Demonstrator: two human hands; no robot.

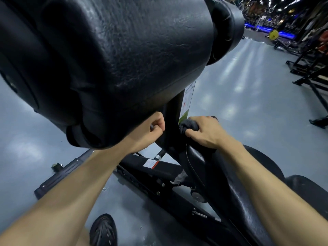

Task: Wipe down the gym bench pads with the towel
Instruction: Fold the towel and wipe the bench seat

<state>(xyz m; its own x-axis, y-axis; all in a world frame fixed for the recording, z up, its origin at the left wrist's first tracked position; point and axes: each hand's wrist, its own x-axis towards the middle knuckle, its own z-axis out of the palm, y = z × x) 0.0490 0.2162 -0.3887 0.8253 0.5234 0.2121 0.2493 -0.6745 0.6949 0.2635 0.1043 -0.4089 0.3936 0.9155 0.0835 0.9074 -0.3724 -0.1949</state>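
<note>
A large black padded bench pad [124, 55] fills the upper left of the head view, with a round roller pad [227, 29] behind it. A lower black seat pad [236, 197] runs from the centre to the bottom right. My right hand [204, 132] presses a dark bunched towel [188, 126] onto the top end of that seat pad, fingers curled over the cloth. My left hand [156, 126] sits just under the big pad's lower edge, curled into a fist around a small dark handle that is mostly hidden.
The machine's black steel frame [159, 171] crosses the glossy grey floor [239, 89] below my arms. A white instruction label [188, 100] hangs on the upright post. My dark shoe [104, 229] is at the bottom. Racks and a yellow weight plate [273, 34] stand far right.
</note>
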